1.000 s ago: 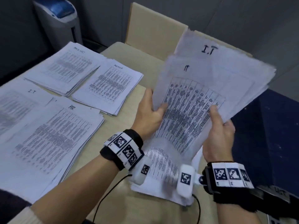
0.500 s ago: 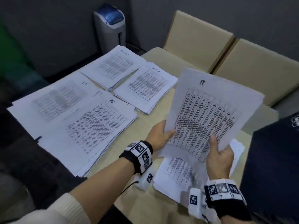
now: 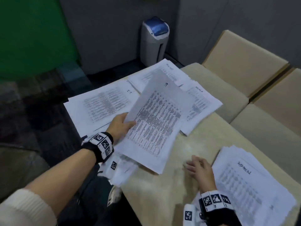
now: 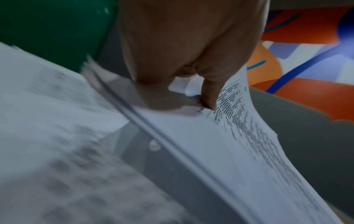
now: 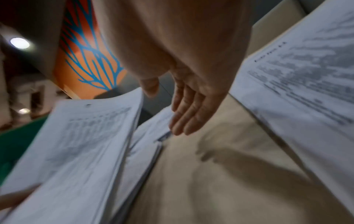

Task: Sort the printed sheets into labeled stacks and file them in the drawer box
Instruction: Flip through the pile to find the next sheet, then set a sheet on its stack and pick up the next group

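Observation:
My left hand (image 3: 122,123) pinches the left edge of a bundle of printed sheets (image 3: 156,124) marked IT at the top and holds it above the table; in the left wrist view the thumb (image 4: 209,97) presses on the bundle (image 4: 239,144). My right hand (image 3: 197,167) hovers open, fingers straight, over the bare beige table (image 3: 162,193), holding nothing; the right wrist view shows the flat fingers (image 5: 187,115). On the table lie labeled stacks: an IT stack (image 3: 101,103), a far stack (image 3: 162,70), an ADMIN stack (image 3: 202,103) and a near-right ADMIN stack (image 3: 254,185).
A grey bin with a blue lid (image 3: 154,39) stands on the floor behind the table. Beige chairs (image 3: 244,62) stand at the right. A green wall (image 3: 32,38) is at the left. No drawer box is in view.
My right hand has let go of the IT bundle and dropped to just above the table. My left hand alone has carried the bundle leftward, over the stacks at the far left.

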A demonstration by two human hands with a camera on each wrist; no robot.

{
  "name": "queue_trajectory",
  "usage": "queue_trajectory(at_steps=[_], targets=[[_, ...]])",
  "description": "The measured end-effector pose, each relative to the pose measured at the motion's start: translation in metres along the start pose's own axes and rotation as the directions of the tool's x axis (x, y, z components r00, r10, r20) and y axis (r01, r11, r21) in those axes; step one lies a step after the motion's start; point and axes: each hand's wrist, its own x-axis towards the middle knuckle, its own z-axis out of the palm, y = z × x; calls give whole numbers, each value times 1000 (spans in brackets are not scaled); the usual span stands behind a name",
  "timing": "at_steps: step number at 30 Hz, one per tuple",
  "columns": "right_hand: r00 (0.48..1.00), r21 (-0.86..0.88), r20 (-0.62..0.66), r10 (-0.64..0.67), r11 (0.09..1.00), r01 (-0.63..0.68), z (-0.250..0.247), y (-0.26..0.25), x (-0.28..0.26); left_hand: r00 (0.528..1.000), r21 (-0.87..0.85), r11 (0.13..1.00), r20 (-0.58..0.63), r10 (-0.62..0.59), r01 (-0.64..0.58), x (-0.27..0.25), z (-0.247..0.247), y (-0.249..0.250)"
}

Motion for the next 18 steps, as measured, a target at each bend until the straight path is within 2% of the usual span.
queue_trajectory(at_steps=[2, 4, 6, 10, 13, 16, 18], targets=[[998, -258, 30, 51, 965, -41, 18, 21, 8, 999, 77, 996, -35, -31, 34, 23, -48, -14], [997, -511, 51, 52, 860, -19, 35, 32, 10, 998, 144, 988, -41, -50, 56, 45, -92, -25], [1000, -662, 11, 22, 749, -9, 51, 32, 8, 997, 235, 969, -41, -69, 76, 66, -136, -31], [995, -664, -67, 70, 741, -97, 65, 25, 8, 995, 338, 937, 20, -102, 89, 108, -208, -33], [992, -652, -120, 50, 750, -116, 66, 29, 12, 994, 448, 889, 6, -109, 95, 144, -233, -29], [989, -650, -134, 56, 748, -130, 65, 32, 14, 998, 676, 734, -46, -41, 61, 177, -237, -29], [987, -644, -141, 72, 751, -147, 63, 35, 18, 998, 743, 667, -44, -34, 55, 193, -235, -31]])
